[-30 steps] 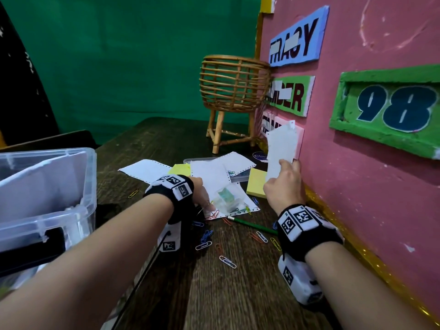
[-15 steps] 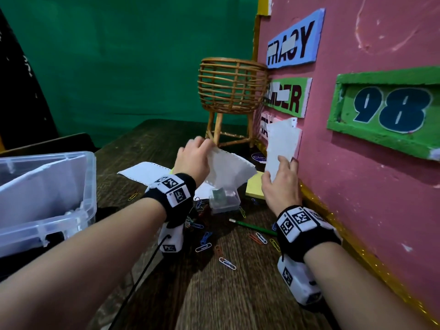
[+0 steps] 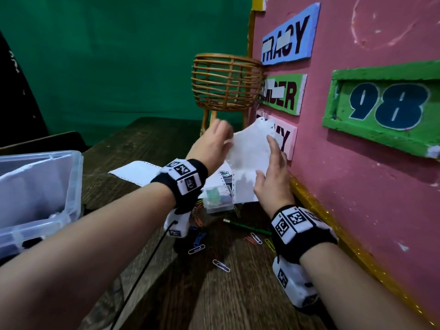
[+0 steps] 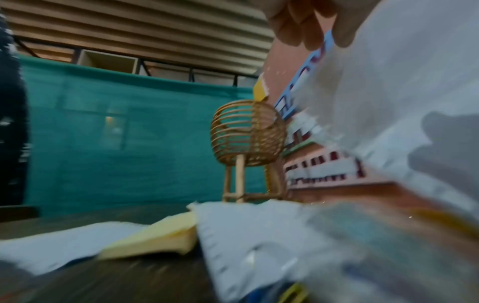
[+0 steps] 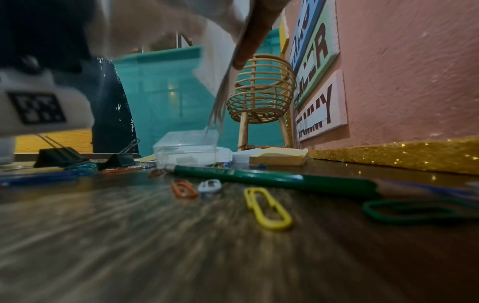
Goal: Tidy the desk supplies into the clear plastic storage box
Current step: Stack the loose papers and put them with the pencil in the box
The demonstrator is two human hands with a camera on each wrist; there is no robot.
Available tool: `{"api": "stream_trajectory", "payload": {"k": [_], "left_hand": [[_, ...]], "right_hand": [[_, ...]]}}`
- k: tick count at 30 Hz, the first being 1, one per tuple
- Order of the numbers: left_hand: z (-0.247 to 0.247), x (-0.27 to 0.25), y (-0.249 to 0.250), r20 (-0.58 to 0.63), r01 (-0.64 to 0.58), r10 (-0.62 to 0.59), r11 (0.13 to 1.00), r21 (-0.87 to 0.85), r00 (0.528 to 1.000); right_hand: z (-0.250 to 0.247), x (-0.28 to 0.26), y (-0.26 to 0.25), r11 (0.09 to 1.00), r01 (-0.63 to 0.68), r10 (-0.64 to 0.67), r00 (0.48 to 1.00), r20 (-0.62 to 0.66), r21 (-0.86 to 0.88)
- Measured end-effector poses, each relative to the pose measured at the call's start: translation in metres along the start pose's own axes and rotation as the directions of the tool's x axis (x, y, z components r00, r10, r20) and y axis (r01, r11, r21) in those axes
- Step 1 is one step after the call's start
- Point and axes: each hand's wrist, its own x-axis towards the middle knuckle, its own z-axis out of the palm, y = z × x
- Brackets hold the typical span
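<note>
My left hand (image 3: 215, 141) and right hand (image 3: 271, 167) hold white perforated paper sheets (image 3: 247, 160) upright between them, close to the pink wall. The left pinches the sheets' left edge, and its fingertips (image 4: 298, 26) show beside the paper (image 4: 388, 102). The right grips the right side, with a finger (image 5: 249, 41) along the paper's edge. The clear plastic storage box (image 3: 71, 186) stands at the left, a sheet leaning inside. On the desk lie another sheet (image 3: 133, 171), a small clear case (image 3: 217, 198), a green pencil (image 3: 247, 228), yellow sticky notes (image 5: 277, 156) and several paper clips (image 3: 221, 265).
A wicker basket on legs (image 3: 226, 84) stands at the back by the pink wall (image 3: 357, 210) with its name signs. Black binder clips (image 5: 59, 156) lie left of the small case. A green curtain hangs behind the dark wooden desk (image 3: 238, 294).
My left hand lifted a sheet off the desk and brought it up to the sheet in my right hand. Both hands now hold the paper together.
</note>
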Motion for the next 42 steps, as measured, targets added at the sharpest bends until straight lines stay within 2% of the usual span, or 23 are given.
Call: {"api": "stream_trajectory", "payload": {"k": [2,3,5,6,7,11,13,14,16,17,20,23,26,29,34,36,39,42], "left_hand": [[0.003,-0.012,-0.027,0.157,0.152,-0.174,0.978,0.143,0.972],[0.004,-0.018,-0.038,0.265,0.233,-0.292,0.944,0.233,0.919],[0.008,-0.028,-0.058,0.425,0.352,-0.504,0.852,0.388,0.752],[0.01,-0.031,-0.066,0.45,0.411,-0.583,0.806,0.426,0.677],[0.012,-0.033,-0.071,0.451,0.46,-0.638,0.766,0.449,0.624],[0.019,-0.031,-0.08,0.422,0.549,-0.739,0.673,0.495,0.525],[0.02,-0.031,-0.082,0.434,0.534,-0.763,0.645,0.546,0.479],[0.021,-0.031,-0.084,0.437,0.491,-0.757,0.65,0.58,0.486],[0.021,-0.031,-0.086,0.44,0.387,-0.711,0.683,0.62,0.549],[0.021,-0.031,-0.086,0.451,0.371,-0.691,0.7,0.61,0.564],[0.021,-0.03,-0.084,0.497,0.418,-0.683,0.726,0.547,0.535],[0.022,-0.029,-0.081,0.506,0.443,-0.664,0.746,0.497,0.55],[0.022,-0.027,-0.082,0.515,0.491,-0.697,0.717,0.495,0.498],[0.024,-0.023,-0.081,0.513,0.542,-0.712,0.7,0.464,0.48],[0.034,-0.017,-0.074,0.507,0.624,-0.756,0.642,0.445,0.415],[0.035,-0.017,-0.071,0.491,0.606,-0.753,0.651,0.458,0.438],[0.036,-0.018,-0.069,0.439,0.617,-0.749,0.66,0.427,0.497],[0.033,-0.015,-0.063,0.377,0.712,-0.728,0.67,0.21,0.573]], "right_hand": [[0.002,0.0,0.003,0.999,0.013,-0.014,1.0,-0.02,-0.031],[0.003,0.002,0.006,0.998,0.024,-0.025,0.999,-0.028,-0.058],[0.006,0.005,0.011,0.995,0.025,-0.03,0.999,-0.046,-0.099],[0.007,0.007,0.013,0.994,0.011,-0.016,0.999,-0.043,-0.11],[0.008,0.009,0.015,0.993,-0.007,0.003,0.999,-0.033,-0.122],[0.007,0.012,0.015,0.983,-0.056,0.056,0.998,-0.006,-0.177],[0.005,0.013,0.013,0.974,-0.084,0.086,0.996,0.001,-0.211],[0.005,0.014,0.013,0.97,-0.094,0.096,0.995,-0.002,-0.224],[0.006,0.015,0.012,0.965,-0.109,0.109,0.994,-0.012,-0.237],[0.006,0.015,0.013,0.964,-0.118,0.118,0.993,-0.017,-0.239],[0.008,0.016,0.013,0.962,-0.142,0.142,0.99,-0.018,-0.232],[0.009,0.016,0.013,0.964,-0.145,0.144,0.989,-0.019,-0.224],[0.011,0.017,0.015,0.968,-0.135,0.131,0.991,-0.032,-0.213],[0.012,0.017,0.016,0.964,-0.143,0.141,0.99,-0.026,-0.223],[0.012,0.018,0.018,0.958,-0.152,0.158,0.987,0.004,-0.245],[0.013,0.019,0.02,0.956,-0.151,0.158,0.987,0.007,-0.25],[0.013,0.018,0.021,0.959,-0.148,0.155,0.988,0.01,-0.24],[0.013,0.019,0.02,0.96,-0.145,0.151,0.989,0.007,-0.241]]}}
